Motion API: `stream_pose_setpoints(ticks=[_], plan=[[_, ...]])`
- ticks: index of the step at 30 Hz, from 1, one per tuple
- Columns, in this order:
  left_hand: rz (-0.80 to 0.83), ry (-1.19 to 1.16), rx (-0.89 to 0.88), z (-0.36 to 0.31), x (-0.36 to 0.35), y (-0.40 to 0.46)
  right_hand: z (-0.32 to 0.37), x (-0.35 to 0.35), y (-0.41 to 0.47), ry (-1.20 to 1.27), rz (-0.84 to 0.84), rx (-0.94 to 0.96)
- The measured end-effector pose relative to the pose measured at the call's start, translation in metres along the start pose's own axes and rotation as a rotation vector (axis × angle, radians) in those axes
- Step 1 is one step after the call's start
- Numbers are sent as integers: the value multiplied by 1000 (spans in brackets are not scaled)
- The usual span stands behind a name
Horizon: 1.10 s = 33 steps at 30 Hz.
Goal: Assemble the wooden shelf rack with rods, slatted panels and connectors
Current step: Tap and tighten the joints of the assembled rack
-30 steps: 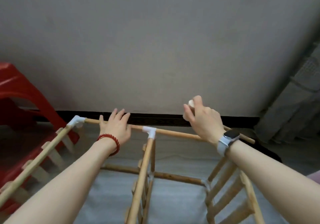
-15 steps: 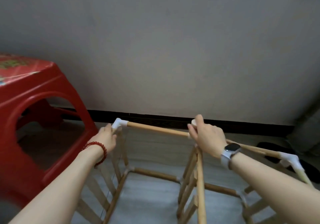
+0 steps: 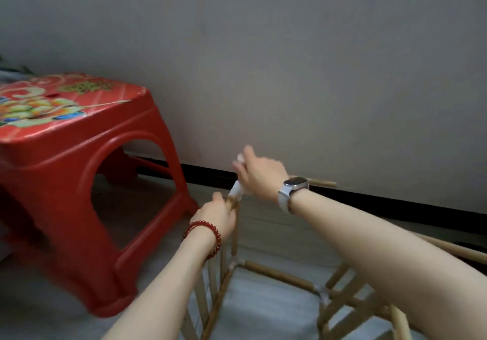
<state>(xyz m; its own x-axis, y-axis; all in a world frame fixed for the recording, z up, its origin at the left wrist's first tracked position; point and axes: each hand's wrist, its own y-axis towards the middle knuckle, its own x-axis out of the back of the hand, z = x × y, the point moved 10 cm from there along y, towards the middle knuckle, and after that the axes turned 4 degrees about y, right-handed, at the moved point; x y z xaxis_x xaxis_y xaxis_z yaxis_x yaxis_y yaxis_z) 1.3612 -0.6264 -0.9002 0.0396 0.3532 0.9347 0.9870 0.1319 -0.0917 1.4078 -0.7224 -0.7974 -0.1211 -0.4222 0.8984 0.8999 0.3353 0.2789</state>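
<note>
The wooden rack (image 3: 276, 273) stands on the floor, made of rods, slatted side panels and white connectors. My left hand (image 3: 218, 214), with a red bead bracelet, grips the top of the left rod just under the white corner connector (image 3: 235, 190). My right hand (image 3: 259, 176), with a watch on the wrist, hovers over that corner and pinches a small pale piece (image 3: 240, 158) between thumb and finger. My right forearm hides most of the top back rod (image 3: 322, 182). The right hand is blurred.
A red plastic stool (image 3: 79, 181) with a printed top stands close on the left of the rack. A grey wall with a black skirting (image 3: 369, 200) runs right behind. Grey floor lies under and in front of the rack.
The view has swung left, bringing the stool further in. My right hand has moved from the middle joint to the left corner. My left hand has stayed at that corner.
</note>
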Motion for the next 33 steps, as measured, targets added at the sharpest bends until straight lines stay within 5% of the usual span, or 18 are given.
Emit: stream_pose_setpoints(ticks=[2, 7, 10, 13, 21, 26, 29, 33], plan=[[15, 35, -15, -4, -1, -1, -7, -27, -1, -72, 187, -9], [23, -27, 21, 1, 0, -2, 11, 19, 18, 178, -174, 37], [29, -53, 42, 4, 0, -4, 6, -41, -9, -54, 184, 28], [19, -44, 44, 4, 1, -6, 12, -27, 7, -36, 217, 54], [-218, -145, -155, -17, 51, -27, 1, 20, -4, 1136, 148, -352], [80, -756, -231, -41, 67, -57, 16, 51, -15, 1772, 66, -475], [49, -869, -228, -44, 82, -75, 38, 59, -18, 1870, 39, -488], [-352, -684, -54, 7, 139, -81, 66, 58, -13, 1664, 65, -453]])
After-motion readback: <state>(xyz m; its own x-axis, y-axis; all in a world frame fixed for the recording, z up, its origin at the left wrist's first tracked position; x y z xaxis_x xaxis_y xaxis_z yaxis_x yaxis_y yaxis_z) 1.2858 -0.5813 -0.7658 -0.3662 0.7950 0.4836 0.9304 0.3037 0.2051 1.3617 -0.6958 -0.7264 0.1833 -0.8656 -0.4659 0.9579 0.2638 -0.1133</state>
